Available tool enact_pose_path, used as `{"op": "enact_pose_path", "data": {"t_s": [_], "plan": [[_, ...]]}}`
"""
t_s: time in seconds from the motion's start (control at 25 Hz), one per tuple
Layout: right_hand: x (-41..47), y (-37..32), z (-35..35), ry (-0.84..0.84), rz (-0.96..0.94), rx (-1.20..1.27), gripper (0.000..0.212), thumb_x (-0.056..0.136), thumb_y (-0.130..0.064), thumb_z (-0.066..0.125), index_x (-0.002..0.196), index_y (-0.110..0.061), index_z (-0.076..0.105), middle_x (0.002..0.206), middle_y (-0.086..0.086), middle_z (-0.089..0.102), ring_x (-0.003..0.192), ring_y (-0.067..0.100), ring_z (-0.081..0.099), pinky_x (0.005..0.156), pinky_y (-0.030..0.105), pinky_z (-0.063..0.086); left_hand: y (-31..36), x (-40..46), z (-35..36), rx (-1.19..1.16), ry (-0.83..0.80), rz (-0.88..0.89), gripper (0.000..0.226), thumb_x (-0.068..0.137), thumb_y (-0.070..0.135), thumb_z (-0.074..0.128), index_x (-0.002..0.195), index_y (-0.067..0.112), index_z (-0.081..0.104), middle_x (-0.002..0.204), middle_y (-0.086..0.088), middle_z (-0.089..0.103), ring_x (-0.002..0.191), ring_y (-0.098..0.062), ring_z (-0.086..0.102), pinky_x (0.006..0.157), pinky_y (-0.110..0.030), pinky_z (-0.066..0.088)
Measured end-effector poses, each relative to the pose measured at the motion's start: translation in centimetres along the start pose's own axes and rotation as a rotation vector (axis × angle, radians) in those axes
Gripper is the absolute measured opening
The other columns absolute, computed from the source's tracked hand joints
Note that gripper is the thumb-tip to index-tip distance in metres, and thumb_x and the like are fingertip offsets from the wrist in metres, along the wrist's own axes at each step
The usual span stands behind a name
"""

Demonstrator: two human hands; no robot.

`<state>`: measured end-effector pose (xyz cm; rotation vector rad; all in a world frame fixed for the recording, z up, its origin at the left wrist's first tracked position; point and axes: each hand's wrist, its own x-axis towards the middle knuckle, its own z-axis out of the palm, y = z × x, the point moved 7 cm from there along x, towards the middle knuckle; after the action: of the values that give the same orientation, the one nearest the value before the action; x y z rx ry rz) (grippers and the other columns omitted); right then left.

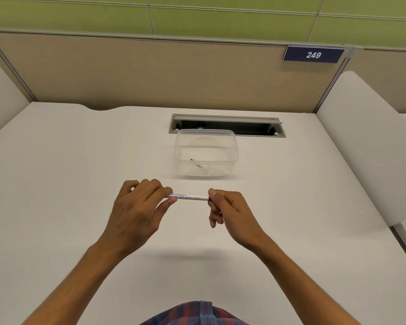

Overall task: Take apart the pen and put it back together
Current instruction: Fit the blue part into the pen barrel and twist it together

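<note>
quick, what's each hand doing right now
Left hand: closed on one end of the pen.
Right hand: closed, pinching the pen's other end.

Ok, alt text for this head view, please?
Two bare hands hold a white pen level above a white desk, left hand on one end, right hand on the other. A clear plastic tub sits behind.

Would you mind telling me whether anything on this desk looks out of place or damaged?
Nothing stands out. The pen is held level between the left hand and right hand, and the clear plastic box sits upright on the desk.
</note>
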<state>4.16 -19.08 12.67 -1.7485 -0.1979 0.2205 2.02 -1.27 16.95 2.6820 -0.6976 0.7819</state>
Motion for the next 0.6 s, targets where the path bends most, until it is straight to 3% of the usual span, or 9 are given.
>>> {"op": "enact_pose_path", "data": {"t_s": [0.12,0.24,0.36,0.48,0.6], "plan": [[-0.4,-0.7,-0.4,0.108,-0.168,-0.373,0.035,0.101,-0.039,0.039,0.075,-0.019,0.05,0.064,-0.001,0.057,0.058,0.014,0.057,0.06,0.033,0.047,-0.5,0.0,0.7,-0.079,-0.115,-0.039,0.026,0.098,0.031,0.044,0.095,0.015,0.064,0.083,0.004,0.058,0.067,-0.021,0.053,0.065,-0.031,0.038],[-0.8,-1.8,-0.5,0.148,-0.333,-0.602,0.028,0.099,-0.042,0.035,0.084,-0.025,0.052,0.072,-0.005,0.059,0.064,0.019,0.055,0.061,0.039,0.05,-0.9,-0.4,1.4,-0.128,-0.236,-0.078,0.03,0.098,0.04,0.038,0.098,0.02,0.061,0.085,0.009,0.053,0.063,-0.017,0.049,0.057,-0.03,0.041],[-1.2,-3.0,-0.2,0.136,-0.49,-0.684,0.024,0.099,-0.033,0.041,0.087,-0.02,0.056,0.076,-0.009,0.058,0.063,0.009,0.045,0.056,0.026,0.043,-1.0,-0.7,1.8,-0.201,-0.316,-0.111,0.036,0.097,0.052,0.032,0.093,0.028,0.058,0.082,0.013,0.051,0.06,-0.012,0.05,0.053,-0.028,0.044],[-1.5,-3.3,-0.1,0.122,-0.535,-0.705,0.022,0.099,-0.03,0.043,0.087,-0.017,0.057,0.076,-0.01,0.058,0.065,0.004,0.037,0.056,0.015,0.03,-1.3,-0.6,1.5,-0.244,-0.307,-0.157,0.034,0.095,0.061,0.03,0.075,0.037,0.045,0.071,0.016,0.05,0.061,-0.01,0.048,0.049,-0.026,0.04],[-1.5,-3.2,-0.1,0.125,-0.549,-0.723,0.024,0.1,-0.03,0.04,0.087,-0.018,0.055,0.075,-0.007,0.057,0.063,0.005,0.036,0.055,0.023,0.037,-1.5,-0.5,1.5,-0.28,-0.328,-0.183,0.036,0.093,0.062,0.03,0.065,0.038,0.034,0.072,0.022,0.051,0.061,-0.007,0.045,0.047,-0.021,0.029]]}}
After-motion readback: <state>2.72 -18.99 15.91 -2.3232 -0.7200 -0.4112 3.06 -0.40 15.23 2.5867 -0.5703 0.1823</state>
